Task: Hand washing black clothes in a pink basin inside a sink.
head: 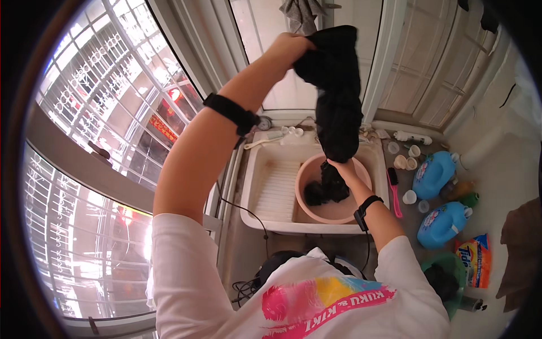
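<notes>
A black cloth garment (336, 84) hangs stretched between my hands above a laundry sink. My left hand (294, 45), raised high, grips its upper edge. My right hand (342, 168) grasps the fabric lower down, over a pink plastic basin (365, 169). Below that hand, dark wet cloth (324, 190) trails into cloudy water in the basin. The basin stands in the right part of the white sink (247, 199), beside its ribbed washboard (275, 190). Whether the cloth in the basin is part of the same garment cannot be made out.
Right of the sink are a pink-handled brush (394, 193), blue detergent bottles (434, 174), several small cups (409, 197), a Tide bag (474, 260) and a green basin (453, 288) with dark cloth. A cable (250, 209) runs by the sink's left. Barred windows (123, 76) line the left.
</notes>
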Demonstrator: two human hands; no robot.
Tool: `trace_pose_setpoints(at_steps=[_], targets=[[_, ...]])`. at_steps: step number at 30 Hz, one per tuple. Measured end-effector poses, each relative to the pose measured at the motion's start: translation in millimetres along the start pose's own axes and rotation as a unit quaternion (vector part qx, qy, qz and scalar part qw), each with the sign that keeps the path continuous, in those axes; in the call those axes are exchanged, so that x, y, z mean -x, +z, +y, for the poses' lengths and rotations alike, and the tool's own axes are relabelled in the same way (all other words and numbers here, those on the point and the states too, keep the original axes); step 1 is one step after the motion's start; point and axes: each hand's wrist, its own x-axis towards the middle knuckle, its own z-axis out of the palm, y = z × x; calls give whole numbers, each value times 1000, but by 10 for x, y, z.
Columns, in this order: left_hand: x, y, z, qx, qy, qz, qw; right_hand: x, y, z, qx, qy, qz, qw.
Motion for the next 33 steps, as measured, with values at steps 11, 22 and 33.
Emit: trace_pose_setpoints(at_steps=[11,22,33], targets=[[851,-554,-1749,-324,42,-61,943,-373,-989,-709,-14,29,-21,999],[1447,622,-4042,-196,43,-169,965,-125,-955,-1526,123,-45,-70,989],[1705,1025,-4186,-175,-38,-90,980,-87,-1162,-1237,253,-33,30,966]])
